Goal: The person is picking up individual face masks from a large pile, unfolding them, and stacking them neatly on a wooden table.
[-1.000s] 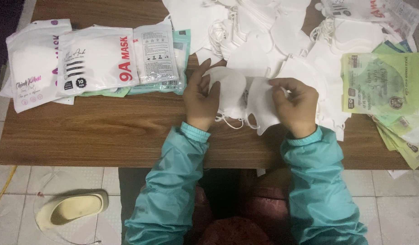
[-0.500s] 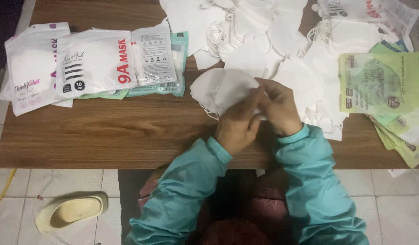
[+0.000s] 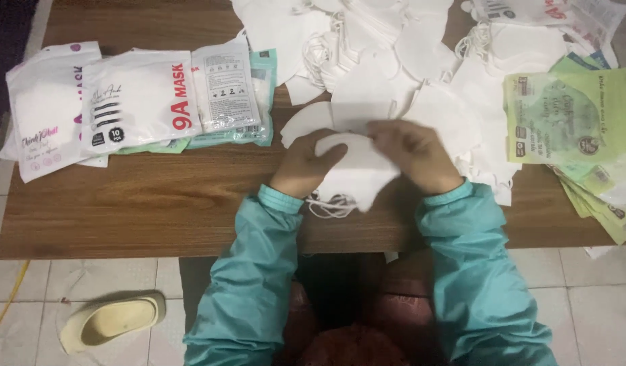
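Hands shifted apart since prev frame, mask now flatter. Left hand (image 3: pixel 305 166) and right hand (image 3: pixel 415 154) both pinch white mask (image 3: pixel 354 173) w/ fingers closed, at table (image 3: pixel 157 203) front edge, below loose mask pile (image 3: pixel 394 61).

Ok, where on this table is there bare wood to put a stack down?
The widest bare stretch of the wooden table runs along the near edge, below the sealed mask packets and beside the left hand. The far right is crowded: loose white masks and green packets overlap there.
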